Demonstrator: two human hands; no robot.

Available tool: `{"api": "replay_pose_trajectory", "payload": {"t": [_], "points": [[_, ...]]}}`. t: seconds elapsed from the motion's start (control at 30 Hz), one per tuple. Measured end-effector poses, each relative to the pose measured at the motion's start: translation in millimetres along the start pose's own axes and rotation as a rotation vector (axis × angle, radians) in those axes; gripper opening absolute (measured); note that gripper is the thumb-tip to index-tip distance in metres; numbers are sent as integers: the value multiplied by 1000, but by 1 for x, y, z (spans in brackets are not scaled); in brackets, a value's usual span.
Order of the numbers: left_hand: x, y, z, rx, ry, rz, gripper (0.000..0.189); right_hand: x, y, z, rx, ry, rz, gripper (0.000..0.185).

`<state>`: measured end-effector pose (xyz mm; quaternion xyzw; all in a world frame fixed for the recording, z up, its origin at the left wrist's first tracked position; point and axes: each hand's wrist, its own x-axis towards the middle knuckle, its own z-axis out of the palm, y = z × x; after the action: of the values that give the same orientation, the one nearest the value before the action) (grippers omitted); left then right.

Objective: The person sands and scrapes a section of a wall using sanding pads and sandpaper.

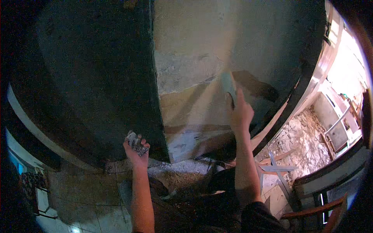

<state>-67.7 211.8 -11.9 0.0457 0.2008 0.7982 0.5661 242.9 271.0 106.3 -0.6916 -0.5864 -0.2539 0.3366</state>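
Note:
My right hand point(242, 115) grips a flat pale-green tool point(228, 84), probably a scraper, and my index finger lies along it. The tool is held up at a patchy plastered wall point(192, 68); whether its edge touches the surface I cannot tell. Rough grey-white plaster covers part of this wall, with a tan band below. Lower and to the left, my left hand point(138, 150) is palm up, its fingers curled around a crusted grey-white lump point(135, 142) of unclear kind. That hand is in front of the dark wall face point(96, 87), left of the vertical corner edge.
Pale debris point(186, 170) lies along the wall's foot. Tiled floor point(87, 189) stretches to the left. At right, a bright opening shows rubble point(306, 139), with crossed strips point(276, 169) lying nearer. A wooden chair point(317, 208) stands at lower right.

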Motion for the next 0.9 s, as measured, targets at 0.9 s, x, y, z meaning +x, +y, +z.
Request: {"api": "replay_pose_trajectory", "payload": {"t": [0.9], "points": [[-1,4,-7,-17,-68,-14,30,-24,-12,4,562,-76,82,25]]}}
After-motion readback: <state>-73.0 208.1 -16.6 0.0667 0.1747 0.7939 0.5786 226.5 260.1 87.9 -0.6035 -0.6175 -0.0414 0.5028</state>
